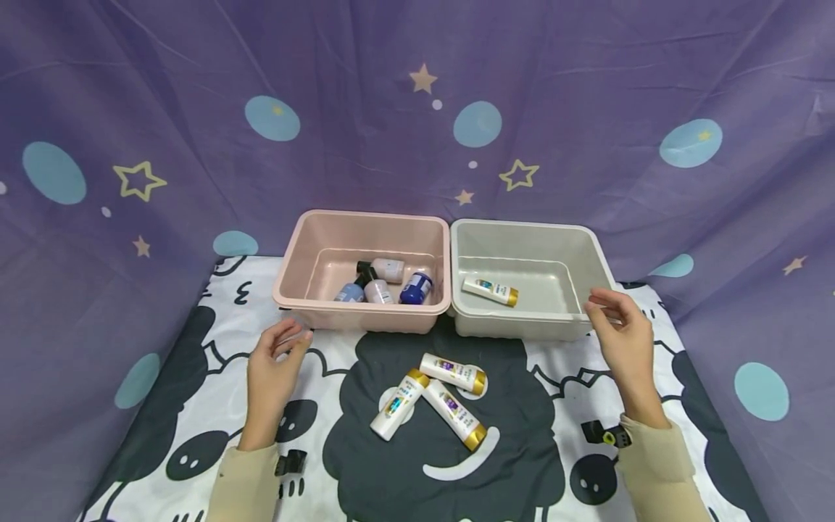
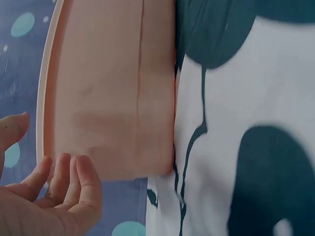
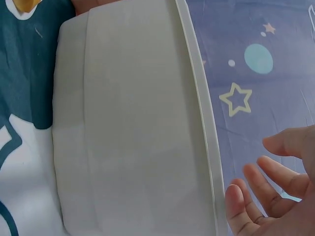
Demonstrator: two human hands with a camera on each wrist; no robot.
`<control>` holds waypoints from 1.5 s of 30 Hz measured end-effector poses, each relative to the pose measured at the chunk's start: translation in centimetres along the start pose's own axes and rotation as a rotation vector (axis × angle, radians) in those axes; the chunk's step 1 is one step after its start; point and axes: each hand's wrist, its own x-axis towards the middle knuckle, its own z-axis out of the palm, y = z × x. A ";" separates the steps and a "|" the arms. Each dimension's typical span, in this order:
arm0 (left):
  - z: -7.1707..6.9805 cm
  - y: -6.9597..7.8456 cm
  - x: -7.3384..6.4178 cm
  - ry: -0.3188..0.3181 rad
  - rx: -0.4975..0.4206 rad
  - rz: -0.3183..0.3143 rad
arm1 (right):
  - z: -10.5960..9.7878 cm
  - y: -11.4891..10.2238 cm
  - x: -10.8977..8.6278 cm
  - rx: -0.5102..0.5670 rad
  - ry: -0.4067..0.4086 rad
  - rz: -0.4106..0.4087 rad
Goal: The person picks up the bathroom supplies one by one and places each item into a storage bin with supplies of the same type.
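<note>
My left hand [image 1: 277, 373] is beside the front left corner of a pink plastic bin [image 1: 365, 317], its fingers loosely bent and holding nothing. At the front right corner of a light grey bin [image 1: 522, 328], my right hand [image 1: 625, 344] has its fingertips close to the rim, with nothing in it. In the right wrist view its thumb and fingers [image 3: 236, 196] are spread apart. Several small bottles lie in the pink bin, among them a dark blue bottle [image 1: 416, 288] and a white bottle [image 1: 388, 270]. One white tube with a gold cap [image 1: 485, 291] lies in the grey bin.
Three more white gold-capped tubes lie in front of the bins: a left tube [image 1: 398, 407], an upper tube [image 1: 450, 371] and a lower tube [image 1: 453, 412]. They rest on a black-and-white patterned cloth [image 1: 391, 486]. A purple curtain [image 1: 365, 159] hangs behind the bins, which stand side by side.
</note>
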 end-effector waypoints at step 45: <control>6.8 -2.0 -6.1 -0.614 0.285 0.178 | -1.0 5.8 0.2 0.486 0.225 0.266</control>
